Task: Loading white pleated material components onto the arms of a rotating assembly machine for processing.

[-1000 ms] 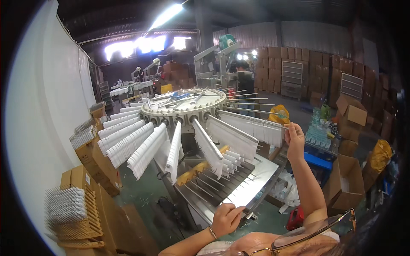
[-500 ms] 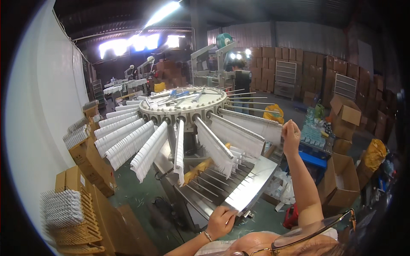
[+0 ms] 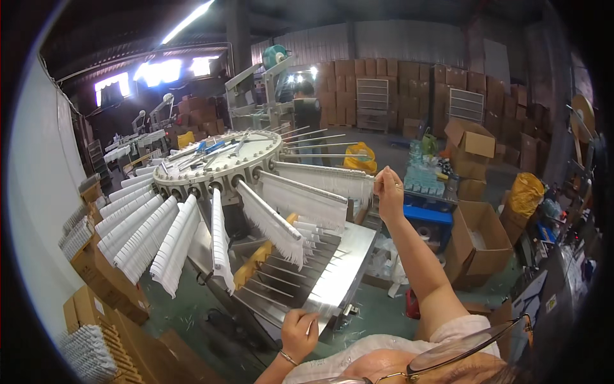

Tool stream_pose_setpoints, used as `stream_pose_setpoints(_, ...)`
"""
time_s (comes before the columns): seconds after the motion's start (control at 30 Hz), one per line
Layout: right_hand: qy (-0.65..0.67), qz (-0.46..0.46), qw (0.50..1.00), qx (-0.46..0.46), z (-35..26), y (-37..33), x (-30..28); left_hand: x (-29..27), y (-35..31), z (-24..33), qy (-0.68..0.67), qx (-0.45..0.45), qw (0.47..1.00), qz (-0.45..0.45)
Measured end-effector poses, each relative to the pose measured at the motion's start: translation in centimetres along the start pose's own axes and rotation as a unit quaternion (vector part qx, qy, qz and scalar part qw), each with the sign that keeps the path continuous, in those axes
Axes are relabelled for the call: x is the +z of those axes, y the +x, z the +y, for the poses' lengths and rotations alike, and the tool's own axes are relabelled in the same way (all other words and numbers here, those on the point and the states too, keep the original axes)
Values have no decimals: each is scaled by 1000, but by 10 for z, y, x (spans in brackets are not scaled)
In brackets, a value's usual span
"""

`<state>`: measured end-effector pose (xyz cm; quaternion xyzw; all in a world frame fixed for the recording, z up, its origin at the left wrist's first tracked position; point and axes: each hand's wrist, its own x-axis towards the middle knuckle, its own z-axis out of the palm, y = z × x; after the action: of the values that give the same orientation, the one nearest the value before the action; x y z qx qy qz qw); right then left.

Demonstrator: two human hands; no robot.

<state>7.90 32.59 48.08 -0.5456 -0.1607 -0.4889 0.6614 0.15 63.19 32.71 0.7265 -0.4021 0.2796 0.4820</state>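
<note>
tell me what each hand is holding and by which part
The right hand pinches the outer tip of a rod hung with white pieces. The left hand grips the near edge of the metal tray.

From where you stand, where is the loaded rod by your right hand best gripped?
By its bare outer tip, where the right hand already pinches the loaded rod. Come from the open end: white pieces hang along the rest, and its inner end sits in the round hub.

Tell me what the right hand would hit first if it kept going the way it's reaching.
The right hand reaches leftward at the outer tip of a carousel arm hung with white pieces. Going straight on, it would likely meet that arm's row of white pieces first, though depth in this view is uncertain.
</note>
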Motion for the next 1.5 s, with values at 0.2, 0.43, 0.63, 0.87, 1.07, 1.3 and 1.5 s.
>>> stream_pose_setpoints(0.2,11,31,999,16,-11,-5,1,-3,-3,-2,1,8,1000,3)
stream_pose_setpoints(0.43,53,103,993,15,-52,-13,-36,-5,-10,-3,8,5,1000,-18)
stream_pose_setpoints(0.63,90,277,955,-51,-95,-30,-135,4,2,-7,-5,41,997,-66)
stream_pose_setpoints(0.87,157,100,979,80,-30,-119,-82,17,77,47,117,169,975,-81)
stream_pose_setpoints(1.07,200,-162,933,253,-30,-83,-28,28,57,20,-152,-88,977,-120)
stream_pose_setpoints(1.3,-195,-49,979,36,-17,-31,5,30,47,24,-213,-121,968,-43)
stream_pose_setpoints(1.5,-228,-53,972,23,0,-23,10,30,45,24,-174,-118,976,-54)
